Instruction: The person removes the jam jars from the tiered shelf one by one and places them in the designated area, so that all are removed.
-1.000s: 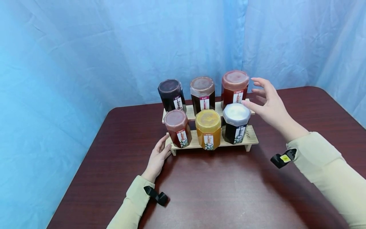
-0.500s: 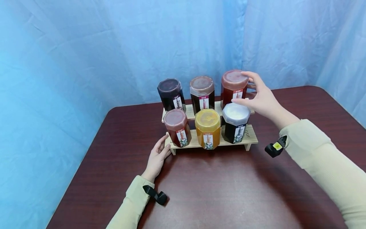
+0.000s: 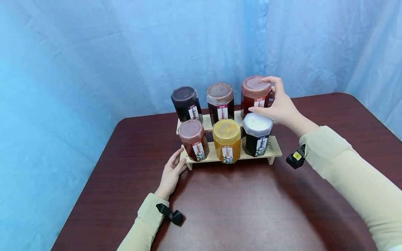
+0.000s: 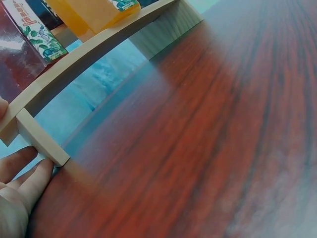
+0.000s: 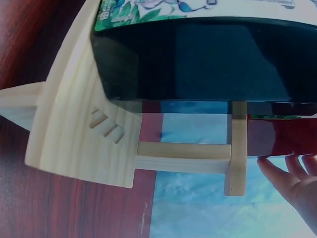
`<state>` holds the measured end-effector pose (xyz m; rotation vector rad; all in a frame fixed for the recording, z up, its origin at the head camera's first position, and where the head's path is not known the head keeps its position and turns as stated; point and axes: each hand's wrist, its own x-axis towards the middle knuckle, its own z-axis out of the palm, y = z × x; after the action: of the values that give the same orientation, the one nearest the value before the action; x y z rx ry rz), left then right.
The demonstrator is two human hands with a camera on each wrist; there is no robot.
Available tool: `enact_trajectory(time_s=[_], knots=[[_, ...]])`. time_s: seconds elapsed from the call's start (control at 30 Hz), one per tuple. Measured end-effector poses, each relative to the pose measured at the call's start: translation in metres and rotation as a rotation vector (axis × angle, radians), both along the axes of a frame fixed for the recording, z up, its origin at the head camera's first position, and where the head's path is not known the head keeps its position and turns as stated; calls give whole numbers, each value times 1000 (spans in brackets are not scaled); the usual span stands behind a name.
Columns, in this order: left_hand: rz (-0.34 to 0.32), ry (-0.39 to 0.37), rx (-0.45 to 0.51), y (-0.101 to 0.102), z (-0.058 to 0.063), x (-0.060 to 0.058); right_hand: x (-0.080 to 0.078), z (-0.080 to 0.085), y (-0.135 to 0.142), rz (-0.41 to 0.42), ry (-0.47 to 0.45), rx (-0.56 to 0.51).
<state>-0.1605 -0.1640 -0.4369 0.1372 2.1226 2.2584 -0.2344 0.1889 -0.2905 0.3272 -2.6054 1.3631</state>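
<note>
A two-step wooden rack (image 3: 276, 148) bears octagonal jars, three on each step. My right hand (image 3: 281, 106) grips the red jar (image 3: 248, 103) at the back right, index finger on its lid and thumb in front. In the right wrist view, the fingertips of the right hand (image 5: 299, 186) touch the red jar (image 5: 277, 136) from the side. My left hand (image 3: 171, 174) holds the rack's lower left end. The left wrist view has the fingers of the left hand (image 4: 20, 193) against the rack's leg (image 4: 42, 139), one fingertip at the shelf edge.
Just in front of the gripped jar stands a dark jar with a white lid (image 3: 258, 125). A yellow jar (image 3: 226, 134) and another red jar (image 3: 192, 134) share the lower step. Two dark jars stand behind. The blue curtain (image 3: 157, 52) hangs behind the brown table (image 3: 232, 209).
My right hand has moved left from beside the back right red jar and now closes round it. The left hand stays at the rack's end.
</note>
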Motion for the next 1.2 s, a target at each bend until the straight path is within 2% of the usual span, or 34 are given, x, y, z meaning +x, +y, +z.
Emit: enact_trajectory(time_s=[0.77,0.87,1.1,1.2], knots=[[17,9,-33,-3,-2,4,3,-6,-6,-24,118,-56],[19,-1,-32,-3,-3,4,3,-9,-5,-43,123,-93],[12,5,-22,-2,-1,4,7,-16,0,-88,184,-306],[9,11,-20,-1,0,4,9,-20,3,-125,222,-365]])
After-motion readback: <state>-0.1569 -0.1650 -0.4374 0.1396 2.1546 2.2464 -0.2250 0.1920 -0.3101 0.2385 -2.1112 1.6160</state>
